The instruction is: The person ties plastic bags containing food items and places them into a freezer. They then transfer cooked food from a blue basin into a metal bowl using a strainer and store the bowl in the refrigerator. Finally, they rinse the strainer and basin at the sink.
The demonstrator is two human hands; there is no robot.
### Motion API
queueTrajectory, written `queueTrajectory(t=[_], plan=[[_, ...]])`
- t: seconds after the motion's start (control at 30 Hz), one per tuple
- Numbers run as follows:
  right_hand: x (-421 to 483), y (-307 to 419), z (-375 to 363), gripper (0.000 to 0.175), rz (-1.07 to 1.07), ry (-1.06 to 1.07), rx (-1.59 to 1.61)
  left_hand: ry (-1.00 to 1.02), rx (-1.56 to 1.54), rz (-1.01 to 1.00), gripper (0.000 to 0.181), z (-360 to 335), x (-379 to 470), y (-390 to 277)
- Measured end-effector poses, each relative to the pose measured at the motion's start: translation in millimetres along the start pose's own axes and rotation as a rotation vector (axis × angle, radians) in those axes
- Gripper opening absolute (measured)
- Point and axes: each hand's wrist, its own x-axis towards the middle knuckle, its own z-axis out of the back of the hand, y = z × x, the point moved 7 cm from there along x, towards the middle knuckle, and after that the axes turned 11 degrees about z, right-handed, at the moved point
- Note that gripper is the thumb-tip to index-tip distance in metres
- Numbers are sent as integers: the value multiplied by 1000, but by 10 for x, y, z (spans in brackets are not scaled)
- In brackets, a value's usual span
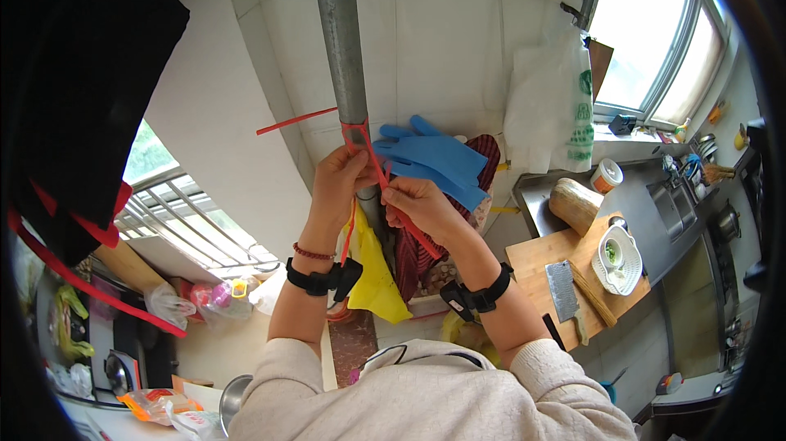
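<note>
A grey metal pipe (pixel 342 48) with a blue band runs down the wall before me. Red cord or ribbon (pixel 355 129) is wrapped round it, with one loose end sticking out to the left. My left hand (pixel 344 177) pinches the red cord close against the pipe. In my right hand (pixel 414 204) another length of the cord is held between thumb and fingers, its tail hanging to the lower right. Blue rubber gloves (pixel 436 158) lie just behind my right hand, over a dark red striped cloth (pixel 411 257). A yellow cloth or glove (pixel 374 269) hangs below my hands.
To the right, a wooden board (pixel 534 257) bears a cleaver (pixel 560 287), a rolling pin-like stick (pixel 592 293) and a white basket (pixel 617 260). A white plastic bag (pixel 546 103) hangs near the window. At the far left hangs black fabric (pixel 80 72) with red trim.
</note>
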Motion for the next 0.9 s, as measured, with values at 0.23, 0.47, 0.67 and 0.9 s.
queueTrajectory(t=[0.23, 0.47, 0.67, 0.9], plan=[[162, 37, 67, 21, 24, -93, -155, 126, -389, 121, 12, -32, 72, 52], [560, 226, -23, 11, 226, -172, 167, 64, -367, 87, 9, 93, 73, 81], [642, 640, 0, 10, 694, -280, -332, -317, 432, -426, 13, 38, -125, -294], [709, 379, -53, 19, 312, -344, -108, -217, -214, 39, 16, 123, 101, -29]])
